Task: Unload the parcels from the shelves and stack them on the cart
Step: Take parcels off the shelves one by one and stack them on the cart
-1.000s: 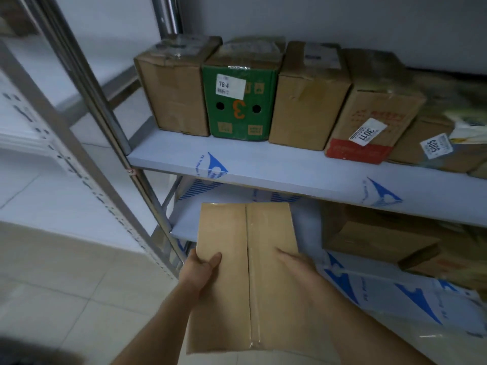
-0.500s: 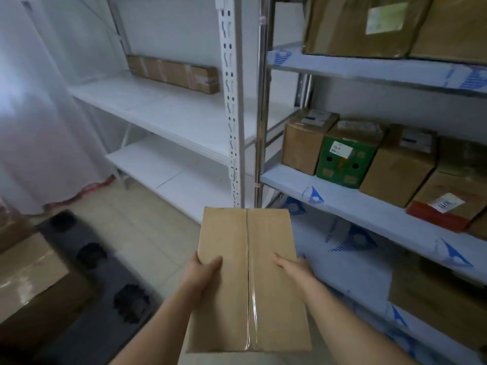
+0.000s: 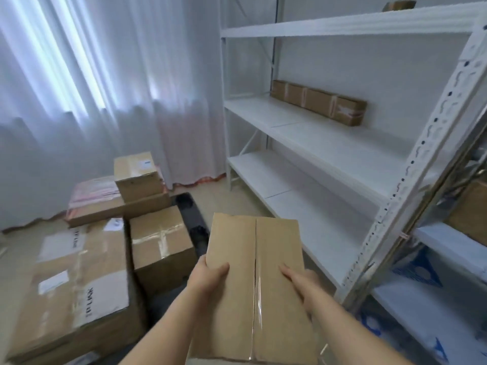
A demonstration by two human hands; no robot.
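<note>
A taped box [image 3: 254, 288] is held above the floor, gripped by the left hand [image 3: 208, 276] and right hand [image 3: 303, 284] at its sides. On the cart [image 3: 191, 214] to the left, parcels are stacked; "TP-LINK" is printed on the largest [image 3: 76, 283]. A long carton [image 3: 319, 101] lies on the white shelf [image 3: 316, 138].
</note>
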